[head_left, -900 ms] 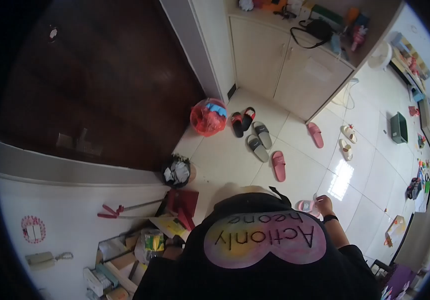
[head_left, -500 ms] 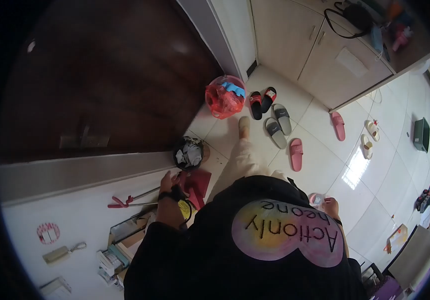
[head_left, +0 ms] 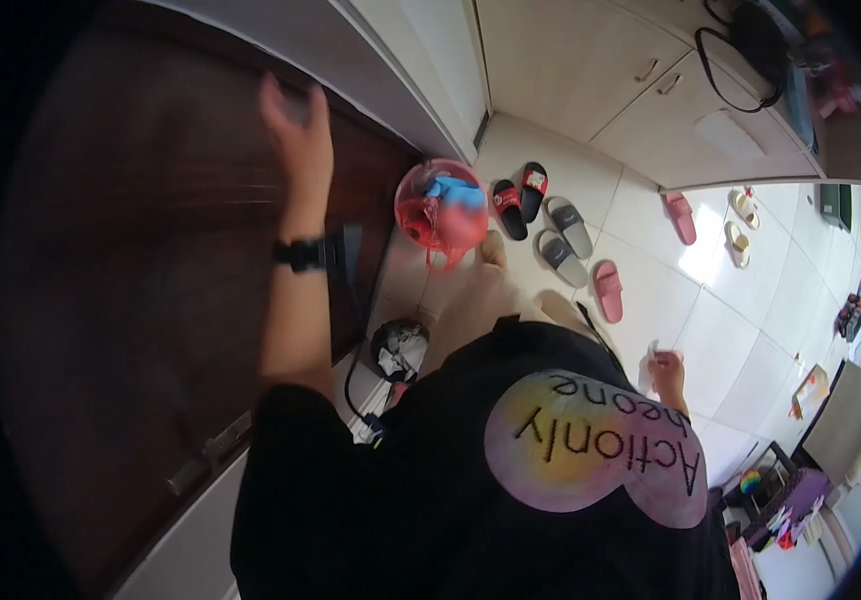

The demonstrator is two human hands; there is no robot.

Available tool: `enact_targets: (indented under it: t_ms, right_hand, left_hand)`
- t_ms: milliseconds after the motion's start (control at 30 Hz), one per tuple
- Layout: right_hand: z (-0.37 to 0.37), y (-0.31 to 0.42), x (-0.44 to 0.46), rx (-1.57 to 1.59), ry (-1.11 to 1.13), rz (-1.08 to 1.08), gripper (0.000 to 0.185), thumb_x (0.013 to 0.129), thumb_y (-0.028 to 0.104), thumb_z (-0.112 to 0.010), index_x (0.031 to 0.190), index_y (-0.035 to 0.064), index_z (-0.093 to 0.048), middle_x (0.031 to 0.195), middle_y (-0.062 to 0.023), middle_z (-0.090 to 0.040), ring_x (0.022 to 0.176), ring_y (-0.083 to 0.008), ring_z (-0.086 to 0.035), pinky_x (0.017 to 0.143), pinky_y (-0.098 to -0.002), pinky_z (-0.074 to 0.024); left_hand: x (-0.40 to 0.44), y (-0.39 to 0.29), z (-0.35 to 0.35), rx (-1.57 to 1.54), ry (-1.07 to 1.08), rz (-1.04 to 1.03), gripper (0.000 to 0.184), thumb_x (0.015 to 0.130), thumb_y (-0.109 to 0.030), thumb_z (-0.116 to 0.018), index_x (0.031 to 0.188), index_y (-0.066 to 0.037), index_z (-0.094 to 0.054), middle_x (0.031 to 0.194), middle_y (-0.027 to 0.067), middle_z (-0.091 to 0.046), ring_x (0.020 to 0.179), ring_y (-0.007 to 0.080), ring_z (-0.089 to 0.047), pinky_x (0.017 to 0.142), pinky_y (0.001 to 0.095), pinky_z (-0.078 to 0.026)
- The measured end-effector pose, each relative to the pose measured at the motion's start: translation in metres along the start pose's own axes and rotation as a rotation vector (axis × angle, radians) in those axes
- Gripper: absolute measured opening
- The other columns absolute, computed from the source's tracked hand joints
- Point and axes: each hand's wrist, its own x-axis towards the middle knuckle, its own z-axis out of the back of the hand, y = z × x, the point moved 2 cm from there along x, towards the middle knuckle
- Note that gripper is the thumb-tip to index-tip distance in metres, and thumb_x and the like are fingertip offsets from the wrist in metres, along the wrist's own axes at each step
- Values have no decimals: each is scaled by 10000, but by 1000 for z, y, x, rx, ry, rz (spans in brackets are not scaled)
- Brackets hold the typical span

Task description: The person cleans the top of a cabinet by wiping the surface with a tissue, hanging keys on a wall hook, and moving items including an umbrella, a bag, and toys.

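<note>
My left hand [head_left: 301, 135] is raised in front of the dark brown door [head_left: 151, 250], its fingers apart and nothing seen between them. A black band [head_left: 301, 255] is round that wrist, and a black cable hangs near the forearm. At the right of my body, my right hand [head_left: 667, 372] is low over the tiled floor, its fingers closed round something small and whitish that I cannot make out.
Beside the door frame stands a pink bin [head_left: 413, 195] with a red bag and blue material. A black-lined bin [head_left: 401, 350] is nearer. Grey slippers [head_left: 563, 255], pink slippers [head_left: 608, 290] and others lie on the floor before the cabinet [head_left: 571, 70].
My left hand has come up from low beside my body to in front of the door. The view has turned and moved closer to the door. My right hand stays at my right side.
</note>
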Motion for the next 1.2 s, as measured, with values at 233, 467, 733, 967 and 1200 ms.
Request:
enact_targets:
  t_ms: [233, 467, 733, 967, 1200]
  right_hand:
    - [8, 71, -17, -26, -25, 44, 275, 817, 98, -690, 1083, 29, -689, 969, -117, -706, 881, -221, -676, 769, -333, -538]
    - [4, 67, 1, 22, 77, -168, 291, 807, 147, -711, 1076, 38, -685, 958, -131, -712, 826, -237, -689, 702, -343, -554]
    - [18, 47, 126, -108, 53, 130, 286, 775, 172, -725, 1050, 93, -722, 894, -126, -737, 788, -238, -719, 704, -365, -573]
    - [68, 156, 170, -8, 57, 111, 320, 817, 144, -708, 1120, 48, -675, 927, -116, -733, 760, -218, -707, 594, -334, -564]
    - [30, 159, 187, -120, 222, 130, 333, 793, 164, -705, 1101, 37, -680, 910, -115, -729, 769, -216, -704, 646, -347, -571]
  left_hand:
    - [142, -164, 4, 115, -305, -806, 859, 900, -283, -693, 1491, 83, -188, 1512, 314, -247, 1420, 424, -252, 1171, 521, -222]
    - [188, -179, -5, 389, -749, -895, 881, 869, -302, -737, 1495, 72, -243, 1506, 302, -302, 1405, 435, -293, 1160, 512, -253]
    - [184, -196, -13, 448, -842, -895, 891, 844, -301, -766, 1494, 71, -283, 1497, 301, -341, 1391, 440, -328, 1152, 503, -283]
    - [183, -202, -15, 506, -809, -730, 912, 857, -322, -752, 1508, 67, -246, 1509, 299, -312, 1399, 450, -305, 1163, 498, -271]
    - [183, -196, -16, 1027, -917, -663, 904, 859, -311, -746, 1499, 86, -246, 1502, 319, -295, 1406, 462, -276, 1166, 499, -261]
